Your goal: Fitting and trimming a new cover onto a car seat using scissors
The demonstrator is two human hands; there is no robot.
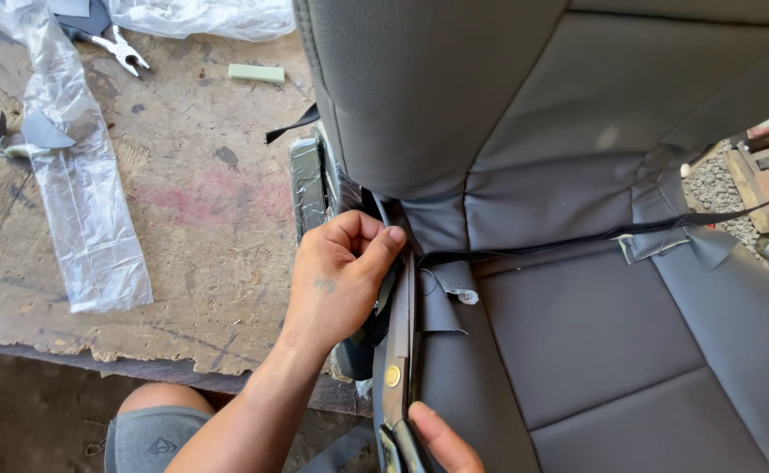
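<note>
A dark grey leatherette car seat fills the right of the head view, its backrest standing up and its cushion toward me. My left hand pinches the cover material at the crease between backrest and cushion, on the seat's left edge. My right hand shows only a thumb and fingers at the bottom edge, gripping large scissors. Their blades point up along the seam, tips beside my left thumb. A thin black strap runs across the crease to the right.
A worn wooden board table lies to the left. On it are clear plastic sheeting, pliers at the back, a small pale green block and grey fabric scraps. My knee shows below the table edge.
</note>
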